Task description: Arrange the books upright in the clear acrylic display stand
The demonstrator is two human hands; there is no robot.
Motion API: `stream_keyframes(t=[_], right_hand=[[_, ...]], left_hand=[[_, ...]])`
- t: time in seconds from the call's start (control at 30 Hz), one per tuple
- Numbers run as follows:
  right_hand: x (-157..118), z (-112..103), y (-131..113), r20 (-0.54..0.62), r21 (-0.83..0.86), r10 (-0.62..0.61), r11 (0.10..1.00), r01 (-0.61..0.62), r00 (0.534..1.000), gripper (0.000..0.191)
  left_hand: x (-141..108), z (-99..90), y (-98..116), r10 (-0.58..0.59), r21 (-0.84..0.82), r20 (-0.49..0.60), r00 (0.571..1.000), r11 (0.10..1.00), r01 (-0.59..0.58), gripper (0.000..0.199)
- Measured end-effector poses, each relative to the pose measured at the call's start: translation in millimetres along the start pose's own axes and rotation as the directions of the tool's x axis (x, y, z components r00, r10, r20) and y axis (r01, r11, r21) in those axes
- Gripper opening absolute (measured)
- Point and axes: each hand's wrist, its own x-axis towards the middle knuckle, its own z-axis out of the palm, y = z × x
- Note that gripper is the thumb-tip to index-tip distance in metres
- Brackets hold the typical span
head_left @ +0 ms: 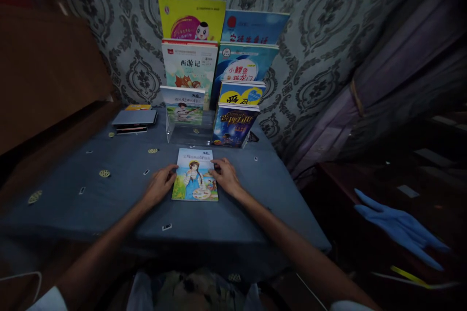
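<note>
A thin paperback book [193, 182] lies on the blue tablecloth, its cover showing a drawn figure in a yellow hat and blue dress. My left hand [161, 183] pinches its left edge, the fingertips against the upper half. On the opposite side, my right hand [226, 177] has its thumb and fingers at the right edge, overlapping the cover a little. Just behind stands a clear tiered book stand [189, 134]. In its front row are a pale book with a landscape cover [185, 106] and a dark blue book [234, 125].
Higher tiers carry a white-and-green book [189, 65], a yellow-green book [193, 19] and several blue ones. A small stack of books [134, 117] lies at the back left of the table [120, 204]. To the right, a blue glove [401, 226] rests on a dark red surface.
</note>
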Motion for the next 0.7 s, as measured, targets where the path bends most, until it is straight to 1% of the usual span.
stream_keyframes(t=[0.07,0.13,0.23,0.37,0.43,0.47,0.53,0.6,0.63,0.7], right_hand=[[-7,4,1,0.03,-0.081,-0.047,0.995,0.049,0.998,0.025],[-12,6,0,0.043,-0.101,-0.086,0.991,0.09,0.995,0.026],[-17,7,-5,0.056,-0.125,-0.114,0.985,0.12,0.992,0.027],[-22,7,-10,0.098,-0.186,-0.125,0.972,0.141,0.987,0.03],[-26,2,-13,0.183,-0.185,-0.139,0.967,0.173,0.973,0.039],[-28,-1,-14,0.25,-0.175,-0.149,0.965,0.196,0.957,0.049],[-31,-8,-15,0.394,-0.144,-0.163,0.961,0.236,0.905,0.073],[-33,-15,-15,0.496,-0.123,-0.161,0.96,0.253,0.853,0.09],[-34,-17,-15,0.523,-0.12,-0.156,0.96,0.253,0.838,0.094],[-32,-17,-13,0.532,-0.124,-0.142,0.962,0.242,0.834,0.093]], left_hand=[[-2,2.7,0,0.034,0.144,-0.014,0.999,0.989,-0.031,0.033],[-3,6.7,1,0.076,0.239,-0.018,0.997,0.969,-0.069,0.034],[-1,14.7,2,0.111,0.345,0.0,0.994,0.933,-0.104,0.038],[12,25.8,4,0.098,0.427,0.036,0.995,0.898,-0.104,0.046],[21,30.0,3,0.101,0.438,0.043,0.994,0.892,-0.11,0.048],[26,31.7,2,0.102,0.439,0.043,0.994,0.892,-0.111,0.048],[36,34.5,-2,0.103,0.432,0.04,0.994,0.895,-0.11,0.049],[44,36.7,-7,0.11,0.418,0.038,0.993,0.901,-0.116,0.049],[48,37.6,-10,0.117,0.41,0.039,0.992,0.904,-0.123,0.05],[56,38.8,-14,0.129,0.394,0.041,0.991,0.909,-0.134,0.05]])
